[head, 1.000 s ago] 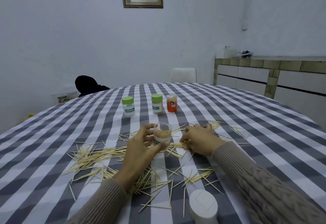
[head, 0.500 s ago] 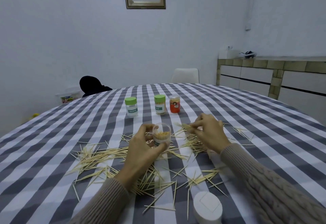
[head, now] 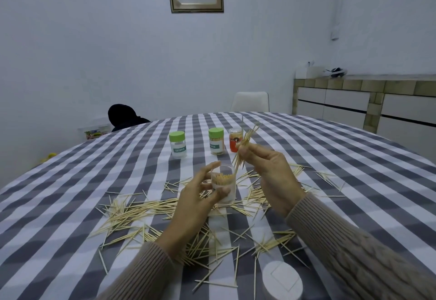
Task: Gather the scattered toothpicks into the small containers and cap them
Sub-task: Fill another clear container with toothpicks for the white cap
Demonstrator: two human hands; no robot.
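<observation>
Two green-capped jars are standing at the far side of the checked table (head: 70, 205): the left jar (head: 177, 145) is showing a green label reading "TOOTHPICK", and the middle jar (head: 216, 141) is carrying a similar green label whose writing is too tilted to read fully. Just beside them an orange jar (head: 235, 139) is showing a small picture but no legible words.

The left hand (head: 198, 196) is wrapping its grip around an open clear jar (head: 224, 185), thumb in front and fingers behind, with toothpick tips showing inside. The right hand (head: 271, 174) is pinching a bundle of toothpicks (head: 244, 146) tilted above and just right of the jar's mouth. Scattered toothpicks (head: 132, 212) are lying around both hands. A white cap (head: 282, 281) is sitting near the table's near edge.
</observation>
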